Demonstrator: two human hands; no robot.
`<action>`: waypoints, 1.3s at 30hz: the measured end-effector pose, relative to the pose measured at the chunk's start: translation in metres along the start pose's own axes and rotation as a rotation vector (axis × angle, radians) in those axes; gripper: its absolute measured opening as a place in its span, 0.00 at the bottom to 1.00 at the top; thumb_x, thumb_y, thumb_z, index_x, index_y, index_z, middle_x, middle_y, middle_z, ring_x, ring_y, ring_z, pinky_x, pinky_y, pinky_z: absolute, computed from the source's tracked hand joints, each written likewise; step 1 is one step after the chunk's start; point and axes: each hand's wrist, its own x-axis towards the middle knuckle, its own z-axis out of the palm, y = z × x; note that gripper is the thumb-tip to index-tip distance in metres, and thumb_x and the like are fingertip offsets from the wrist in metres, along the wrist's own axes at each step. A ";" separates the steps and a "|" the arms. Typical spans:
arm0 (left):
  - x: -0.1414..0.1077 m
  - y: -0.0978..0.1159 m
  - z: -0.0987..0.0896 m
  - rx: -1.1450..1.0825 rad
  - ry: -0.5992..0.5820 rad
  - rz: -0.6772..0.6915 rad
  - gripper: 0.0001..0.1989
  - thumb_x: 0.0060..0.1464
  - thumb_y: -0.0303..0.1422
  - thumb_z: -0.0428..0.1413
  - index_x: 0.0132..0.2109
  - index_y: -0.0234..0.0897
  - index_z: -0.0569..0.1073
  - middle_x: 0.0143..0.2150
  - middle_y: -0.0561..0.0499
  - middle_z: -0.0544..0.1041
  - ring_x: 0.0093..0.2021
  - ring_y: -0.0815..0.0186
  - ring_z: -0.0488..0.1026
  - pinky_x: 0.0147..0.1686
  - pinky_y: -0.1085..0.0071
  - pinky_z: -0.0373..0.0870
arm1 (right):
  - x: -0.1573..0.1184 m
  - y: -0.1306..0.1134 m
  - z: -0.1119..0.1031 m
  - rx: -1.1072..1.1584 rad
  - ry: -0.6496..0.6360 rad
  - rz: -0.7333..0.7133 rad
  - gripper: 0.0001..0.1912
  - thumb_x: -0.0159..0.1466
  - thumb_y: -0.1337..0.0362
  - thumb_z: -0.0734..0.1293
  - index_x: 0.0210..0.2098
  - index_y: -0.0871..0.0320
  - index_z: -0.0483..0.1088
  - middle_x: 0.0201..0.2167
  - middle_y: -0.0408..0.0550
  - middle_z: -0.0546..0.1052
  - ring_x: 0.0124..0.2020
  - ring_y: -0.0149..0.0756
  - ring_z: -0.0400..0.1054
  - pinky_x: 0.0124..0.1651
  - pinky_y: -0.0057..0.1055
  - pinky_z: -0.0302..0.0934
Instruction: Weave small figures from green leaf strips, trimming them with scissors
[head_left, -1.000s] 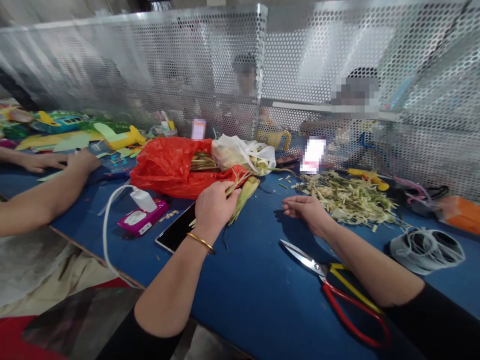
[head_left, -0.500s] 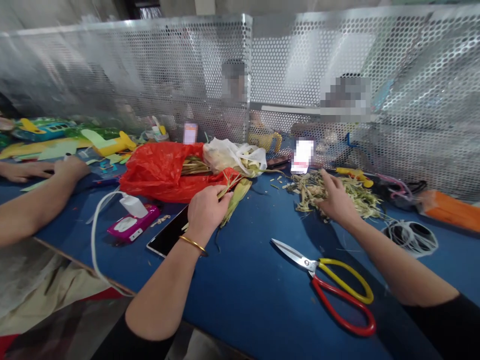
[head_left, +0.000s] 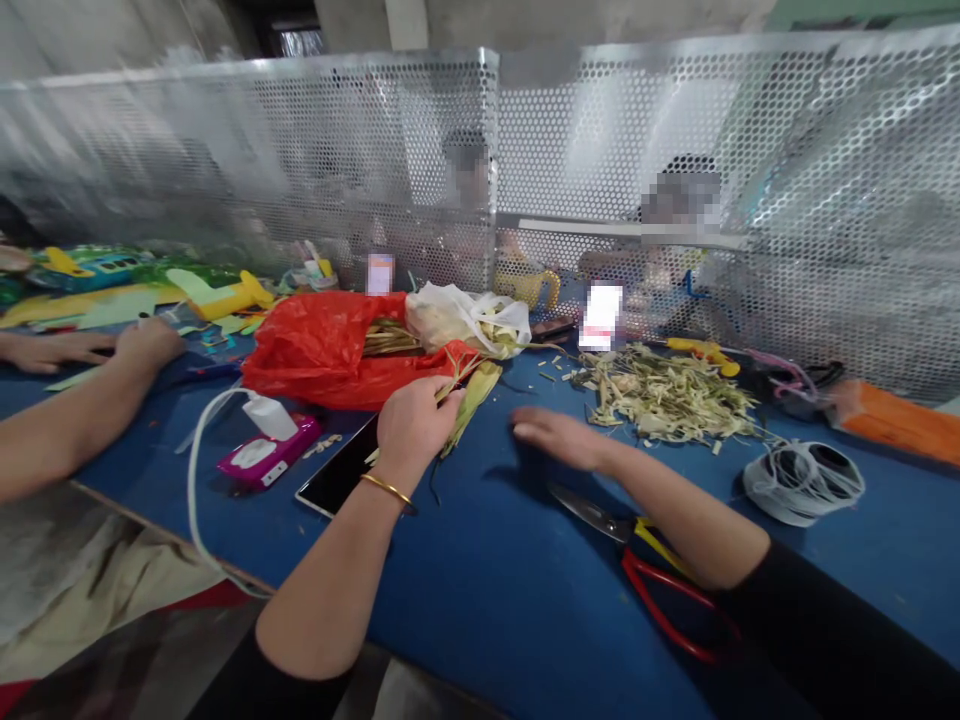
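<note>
My left hand [head_left: 415, 425] is closed on pale green and straw-coloured dried leaf strips [head_left: 474, 400], beside a red plastic bag [head_left: 315, 350]. My right hand [head_left: 559, 437] hovers over or rests on the blue table, between those strips and a heap of leaf scraps [head_left: 667, 395]; its fingers point left and are blurred, so whether they hold anything is unclear. Under my right forearm lie scissors [head_left: 660, 590] with one red and one yellow handle, partly covered. A white bag [head_left: 469, 315] with more leaves sits behind the strips.
A black tablet [head_left: 341, 470], a magenta power socket [head_left: 270, 450] with a white cable and a spool of white string [head_left: 802, 480] lie on the table [head_left: 480, 590]. Another person's hands [head_left: 142, 345] are at the left. A perforated metal screen [head_left: 570, 130] stands behind.
My right hand has left the scrap heap and moved left and nearer to me, its forearm now passing over the scissors. My left hand stays closed on the strips.
</note>
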 end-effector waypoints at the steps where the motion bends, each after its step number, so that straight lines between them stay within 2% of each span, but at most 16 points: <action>1: 0.000 0.000 0.000 0.000 0.004 0.004 0.16 0.56 0.42 0.49 0.43 0.43 0.78 0.36 0.47 0.80 0.37 0.58 0.75 0.31 0.70 0.60 | 0.001 0.007 -0.008 -0.012 0.071 0.035 0.29 0.67 0.46 0.53 0.55 0.60 0.68 0.60 0.55 0.66 0.63 0.47 0.54 0.67 0.48 0.40; 4: 0.000 0.001 -0.001 -0.013 0.004 0.012 0.15 0.55 0.42 0.50 0.43 0.44 0.78 0.37 0.49 0.80 0.37 0.59 0.75 0.31 0.70 0.60 | -0.003 0.017 -0.023 -0.028 0.198 0.092 0.33 0.67 0.45 0.51 0.60 0.62 0.62 0.64 0.57 0.60 0.66 0.49 0.48 0.67 0.50 0.33; 8: -0.001 0.002 -0.003 -0.016 0.007 0.018 0.16 0.56 0.42 0.49 0.43 0.44 0.78 0.38 0.49 0.81 0.38 0.59 0.75 0.31 0.70 0.61 | -0.011 0.007 -0.014 0.085 -0.129 -0.079 0.30 0.67 0.44 0.48 0.54 0.53 0.70 0.54 0.45 0.73 0.55 0.38 0.66 0.59 0.36 0.57; 9: -0.001 0.002 -0.003 -0.013 0.005 0.020 0.16 0.56 0.42 0.49 0.43 0.44 0.78 0.38 0.48 0.81 0.38 0.59 0.75 0.32 0.70 0.61 | -0.010 0.006 -0.013 0.050 -0.134 -0.082 0.29 0.67 0.45 0.49 0.50 0.51 0.73 0.51 0.44 0.76 0.51 0.38 0.69 0.56 0.35 0.60; 10: -0.002 0.002 -0.002 -0.009 0.002 0.021 0.16 0.56 0.42 0.49 0.43 0.44 0.78 0.38 0.48 0.81 0.38 0.59 0.75 0.32 0.70 0.61 | -0.009 0.007 -0.014 -0.030 -0.040 -0.034 0.27 0.67 0.46 0.51 0.46 0.51 0.75 0.47 0.44 0.78 0.48 0.38 0.71 0.53 0.34 0.61; 11: -0.002 0.001 -0.002 -0.005 -0.002 0.020 0.16 0.56 0.42 0.49 0.43 0.44 0.78 0.38 0.48 0.81 0.37 0.59 0.75 0.32 0.70 0.61 | -0.008 0.009 -0.018 -0.144 0.175 0.072 0.25 0.66 0.46 0.54 0.42 0.51 0.76 0.44 0.45 0.79 0.45 0.39 0.72 0.50 0.34 0.62; 13: -0.002 0.000 -0.001 0.003 -0.016 0.018 0.16 0.56 0.42 0.49 0.43 0.43 0.78 0.38 0.48 0.81 0.37 0.60 0.75 0.31 0.70 0.61 | -0.011 0.017 -0.031 -0.239 0.426 0.178 0.21 0.65 0.50 0.57 0.45 0.56 0.74 0.48 0.53 0.76 0.49 0.44 0.69 0.51 0.39 0.60; 16: -0.001 0.000 -0.001 0.009 -0.028 0.021 0.16 0.56 0.43 0.49 0.44 0.43 0.78 0.37 0.48 0.80 0.37 0.60 0.74 0.31 0.71 0.60 | -0.033 0.026 -0.051 -0.302 0.577 0.228 0.17 0.63 0.53 0.60 0.41 0.56 0.74 0.41 0.51 0.78 0.43 0.43 0.71 0.44 0.35 0.61; 19: -0.001 0.001 -0.001 0.018 -0.030 0.036 0.16 0.57 0.43 0.49 0.44 0.43 0.78 0.37 0.48 0.80 0.36 0.60 0.74 0.30 0.71 0.60 | -0.073 0.034 -0.055 -0.529 0.719 0.352 0.22 0.61 0.48 0.61 0.21 0.56 0.71 0.19 0.48 0.73 0.26 0.41 0.69 0.30 0.33 0.58; 22: -0.002 0.003 -0.001 0.036 -0.038 0.046 0.16 0.57 0.43 0.49 0.42 0.42 0.78 0.35 0.47 0.80 0.34 0.60 0.74 0.28 0.70 0.58 | -0.110 0.043 -0.047 -0.511 0.600 0.229 0.13 0.59 0.54 0.63 0.35 0.56 0.73 0.31 0.50 0.76 0.35 0.42 0.72 0.35 0.32 0.62; 24: -0.004 0.006 0.000 0.045 -0.030 0.057 0.16 0.57 0.42 0.49 0.41 0.42 0.79 0.35 0.47 0.80 0.34 0.60 0.74 0.28 0.70 0.58 | -0.129 0.046 -0.042 -0.472 0.499 0.198 0.19 0.58 0.57 0.64 0.47 0.56 0.70 0.42 0.53 0.76 0.44 0.44 0.71 0.41 0.34 0.63; 28: -0.009 0.019 0.002 0.040 -0.035 0.086 0.15 0.57 0.39 0.50 0.44 0.42 0.78 0.39 0.46 0.80 0.37 0.59 0.75 0.31 0.70 0.61 | -0.160 0.031 -0.037 -0.455 0.269 0.336 0.14 0.61 0.57 0.60 0.41 0.55 0.72 0.36 0.50 0.78 0.35 0.42 0.72 0.37 0.35 0.64; 30: -0.011 0.031 0.001 0.006 -0.043 0.105 0.15 0.56 0.39 0.51 0.45 0.41 0.78 0.41 0.46 0.80 0.39 0.59 0.75 0.34 0.70 0.62 | -0.172 0.017 -0.031 -0.411 0.095 0.275 0.14 0.59 0.61 0.61 0.43 0.55 0.71 0.35 0.48 0.78 0.33 0.39 0.72 0.34 0.32 0.64; 32: -0.014 0.045 -0.001 -0.085 -0.080 0.146 0.14 0.55 0.39 0.52 0.44 0.40 0.78 0.41 0.46 0.80 0.41 0.60 0.75 0.37 0.70 0.64 | -0.182 0.004 -0.022 -0.447 0.039 0.204 0.26 0.53 0.66 0.64 0.52 0.57 0.67 0.42 0.52 0.77 0.39 0.42 0.72 0.39 0.33 0.64; 36: -0.015 0.080 -0.004 -0.496 -0.335 0.211 0.13 0.52 0.40 0.56 0.40 0.39 0.78 0.35 0.49 0.80 0.34 0.65 0.73 0.33 0.73 0.65 | -0.183 -0.005 -0.001 -0.609 0.050 0.162 0.38 0.49 0.73 0.61 0.61 0.61 0.59 0.45 0.58 0.75 0.43 0.47 0.71 0.42 0.36 0.63; 39: -0.016 0.106 -0.004 -0.940 -0.702 0.055 0.20 0.52 0.48 0.55 0.40 0.34 0.76 0.29 0.50 0.75 0.19 0.75 0.59 0.18 0.77 0.52 | -0.174 0.003 0.004 -0.655 0.066 0.204 0.34 0.49 0.74 0.59 0.57 0.61 0.62 0.40 0.55 0.75 0.36 0.44 0.72 0.36 0.33 0.62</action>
